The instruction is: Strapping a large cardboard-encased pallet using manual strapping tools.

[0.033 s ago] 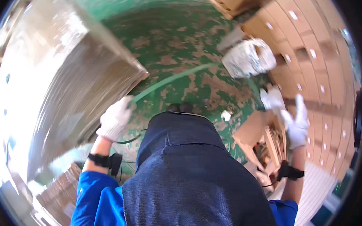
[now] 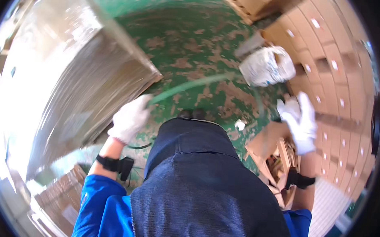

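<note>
My left hand [image 2: 130, 119], in a white knit glove, is closed around one end of a green strap [image 2: 191, 84]. From there the strap arcs over the floor toward the right and bends down in front of the white bag, its far part blurred. My right hand [image 2: 301, 124], also gloved in white, is raised beside the strap's far stretch with its fingers apart and nothing seen in them. Just below it stands an open cardboard box [image 2: 264, 141] with scraps of cardboard inside.
At the left stands a large load in clear film [image 2: 71, 82], its corner jutting toward my left hand. Stacked brown cartons [image 2: 335, 89] line the right side. A white plastic bag [image 2: 268, 67] sits before them. Worn green floor [image 2: 176, 49] lies between, with a white scrap [image 2: 240, 124].
My left hand has moved slightly up and to the right with the strap. My right hand has shifted left and up, and the strap's far part has swung.
</note>
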